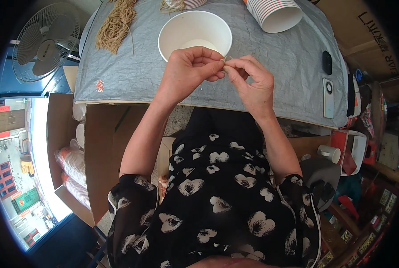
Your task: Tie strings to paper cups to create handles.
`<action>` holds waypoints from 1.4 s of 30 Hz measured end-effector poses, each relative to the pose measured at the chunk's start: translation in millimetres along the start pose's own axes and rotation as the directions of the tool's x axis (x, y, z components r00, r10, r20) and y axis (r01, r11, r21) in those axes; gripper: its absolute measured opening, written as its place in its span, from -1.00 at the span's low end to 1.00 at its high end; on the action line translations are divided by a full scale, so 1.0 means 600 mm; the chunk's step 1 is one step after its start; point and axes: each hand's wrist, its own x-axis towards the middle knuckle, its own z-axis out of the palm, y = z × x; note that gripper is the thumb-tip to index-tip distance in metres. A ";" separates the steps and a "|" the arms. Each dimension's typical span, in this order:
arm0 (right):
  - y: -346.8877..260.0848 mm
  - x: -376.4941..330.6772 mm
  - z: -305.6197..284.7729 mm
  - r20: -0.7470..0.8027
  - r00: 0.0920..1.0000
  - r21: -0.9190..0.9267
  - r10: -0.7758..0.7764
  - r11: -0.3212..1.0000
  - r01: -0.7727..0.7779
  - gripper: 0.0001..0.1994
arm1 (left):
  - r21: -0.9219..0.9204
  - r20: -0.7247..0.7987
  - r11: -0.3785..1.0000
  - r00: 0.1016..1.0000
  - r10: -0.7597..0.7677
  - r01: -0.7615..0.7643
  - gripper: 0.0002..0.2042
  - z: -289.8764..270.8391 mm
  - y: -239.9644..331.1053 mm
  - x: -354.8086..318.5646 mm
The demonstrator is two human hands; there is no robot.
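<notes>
My left hand (184, 73) and my right hand (256, 85) meet above the near part of a grey-covered table (141, 76). Each is closed in a pinch, thumb against fingers, on a thin tan cord (227, 57). A small curve of the cord shows between the fingertips; the rest is hidden in the fingers. Just beyond the hands a white round bowl (174, 36) stands upright, its near rim partly covered by my left hand. A bundle of similar tan cords (115, 29) lies at the table's far left.
White stacked bowls or cups with red-striped rims (277, 17) lie tipped at the far right. Near the right edge are a phone (328, 98) and a small black object (326, 62). A fan (46, 51) stands left; an open cardboard box (99, 152) sits below the table edge.
</notes>
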 end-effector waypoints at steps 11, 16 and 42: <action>0.007 -0.010 0.003 -0.001 0.998 0.065 0.060 0.996 -0.060 -0.94 | -0.075 0.014 0.997 1.000 0.006 -0.005 -0.84 0.001 -0.004 -0.002; 0.002 -0.013 0.003 0.054 0.972 0.235 0.230 0.943 -0.236 -0.91 | -0.057 -0.013 0.998 1.000 0.024 -0.025 -0.85 0.011 -0.009 -0.001; 0.005 0.004 -0.017 0.328 0.762 0.554 0.559 0.539 -0.634 -0.79 | 0.112 0.089 0.984 0.988 0.127 -0.136 -0.84 0.008 -0.014 -0.010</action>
